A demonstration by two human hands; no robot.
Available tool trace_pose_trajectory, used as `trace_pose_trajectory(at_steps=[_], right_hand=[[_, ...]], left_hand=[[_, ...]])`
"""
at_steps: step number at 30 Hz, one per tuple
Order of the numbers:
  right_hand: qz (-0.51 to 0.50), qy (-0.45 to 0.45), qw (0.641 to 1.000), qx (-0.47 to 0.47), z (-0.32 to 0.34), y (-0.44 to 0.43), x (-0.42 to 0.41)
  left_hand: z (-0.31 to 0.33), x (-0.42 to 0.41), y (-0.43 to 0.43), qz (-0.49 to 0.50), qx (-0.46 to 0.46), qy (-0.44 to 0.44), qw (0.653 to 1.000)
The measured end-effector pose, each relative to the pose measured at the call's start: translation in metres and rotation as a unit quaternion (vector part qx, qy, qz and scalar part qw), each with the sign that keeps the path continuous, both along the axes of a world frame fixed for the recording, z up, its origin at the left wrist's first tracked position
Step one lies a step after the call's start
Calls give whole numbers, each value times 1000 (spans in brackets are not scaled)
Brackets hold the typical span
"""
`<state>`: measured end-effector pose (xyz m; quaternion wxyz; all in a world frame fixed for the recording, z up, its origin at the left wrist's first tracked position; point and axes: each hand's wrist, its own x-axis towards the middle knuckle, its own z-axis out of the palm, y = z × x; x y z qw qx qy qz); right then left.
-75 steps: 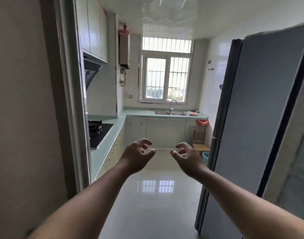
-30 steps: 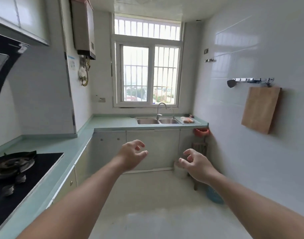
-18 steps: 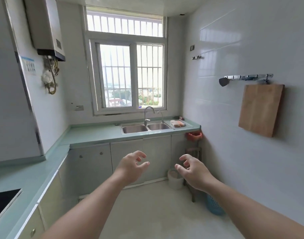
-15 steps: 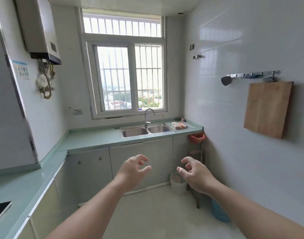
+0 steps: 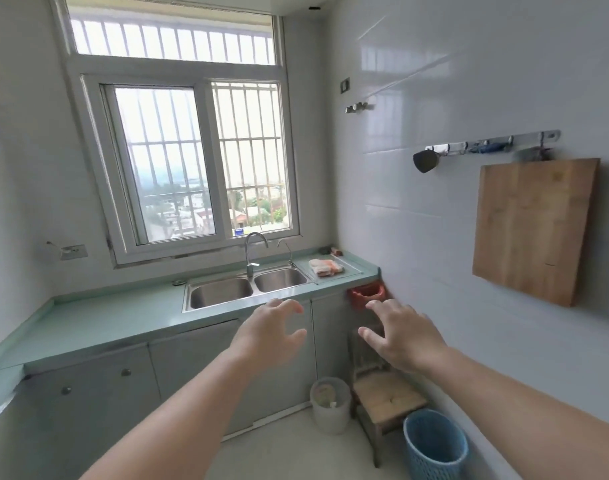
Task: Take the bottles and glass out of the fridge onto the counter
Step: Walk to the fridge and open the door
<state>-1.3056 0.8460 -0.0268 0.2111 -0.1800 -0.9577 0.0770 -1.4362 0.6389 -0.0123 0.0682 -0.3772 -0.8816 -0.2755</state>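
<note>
Near edge: two bare forearms (image 5: 178,417) enter from the bottom, one left, one right, both stretched fwd.

Floor, near right: blue plastic basket (image 5: 434,445) stands by the right wall. Just beside it on the left, a small wooden stool (image 5: 388,400). Left of the stool, a white bin (image 5: 330,407) stands at the foot of the grey cabinets (image 5: 99,386).

Mid: left hand (image 5: 268,336) is held in the air in front of the cabinet door below the sink; its fingers (image 5: 289,304) are apart, loosely curved, holding nothing. Right hand (image 5: 405,336) is at approx. the same height, near the left hand, not touching it; its fingers (image 5: 377,308) are apart, holding nothing.

Beyond: pale green worktop (image 5: 116,320) runs along the far wall and turns along the left wall toward the viewer. Double steel sink (image 5: 247,287) is set in it, right of centre, w/ a tap (image 5: 253,251) behind the divider. Right of the sink a folded cloth (image 5: 325,267), white and orange, lies on a drain tray (image 5: 351,268). A red tub (image 5: 367,294) hangs under the worktop's right end, against the wall.

Far: barred window (image 5: 199,161) above the sink; wall socket (image 5: 73,252) to its left. Right wall: wooden chopping board (image 5: 535,230) hangs below a hook rail (image 5: 493,143); a dark utensil (image 5: 426,161) hangs at the rail's far end.

Task items: worktop as noted. Fridge, bottles, glass: outside this view, position cannot be told.
</note>
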Motion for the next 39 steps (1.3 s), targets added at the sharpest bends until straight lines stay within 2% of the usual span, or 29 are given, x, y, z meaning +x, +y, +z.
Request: trace_pose_trajectory(at_steps=[3,10,14,20,24,28,32,36,39], right_hand=[[-51,4,999,13,1,57,1],[-221,11,974,-42,-9,196,26],[-336,24,941,-30,-6,267,59],[-506,46,859,-68,-4,312,110],[-580,39,812,-56,-10,289,148],[-654,38,755,-30,-9,232,190],[-724,41,688,-2,2,152,225],[-776,141,615,-2,-3,78,247],[-801,208,561,-10,-24,37,253]], left_hand=[[-2,-17,75,-69,-2,28,997],[-17,-43,279,-248,13,-6,969],[-16,-38,401,-376,16,-17,926],[-5,6,527,-543,33,-26,839],[-10,68,569,-619,33,-105,778],[-8,138,580,-701,19,-117,703],[9,203,556,-749,8,-152,645],[5,236,514,-780,-28,-170,602],[0,248,483,-806,-55,-146,571]])
